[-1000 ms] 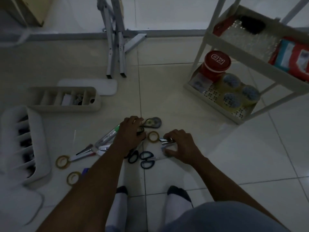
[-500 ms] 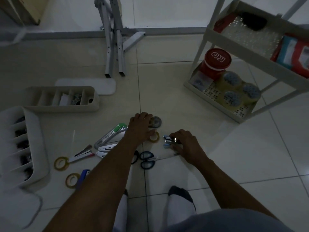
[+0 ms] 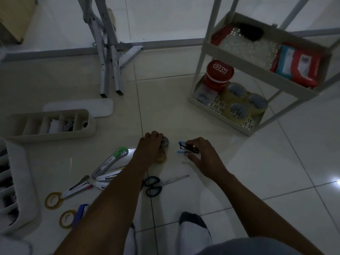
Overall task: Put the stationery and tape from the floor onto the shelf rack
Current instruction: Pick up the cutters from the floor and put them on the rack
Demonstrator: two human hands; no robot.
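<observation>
Dim light. Glossy white tiled floor (image 3: 184, 100); grey metal stand legs (image 3: 110, 70) near white wall (image 3: 165, 15).

Left hand (image 3: 150, 149) covers most of grey roll (image 3: 165, 142) and yellow roll (image 3: 162, 159), so actual grip unreadable. Right hand (image 3: 203, 155) hides rear of pinched small stapler (image 3: 187, 146).

The person's left hand (image 3: 150, 148) and right hand (image 3: 204, 155) are bare, and both forearms are bare as far as they show. On the feet are white socks; the right sock (image 3: 193, 234) has a dark grey toe cap, and the left sock (image 3: 131, 240) is mostly hidden behind the forearm. A grey-blue garment (image 3: 248, 247) covers the right leg at the bottom edge.
</observation>
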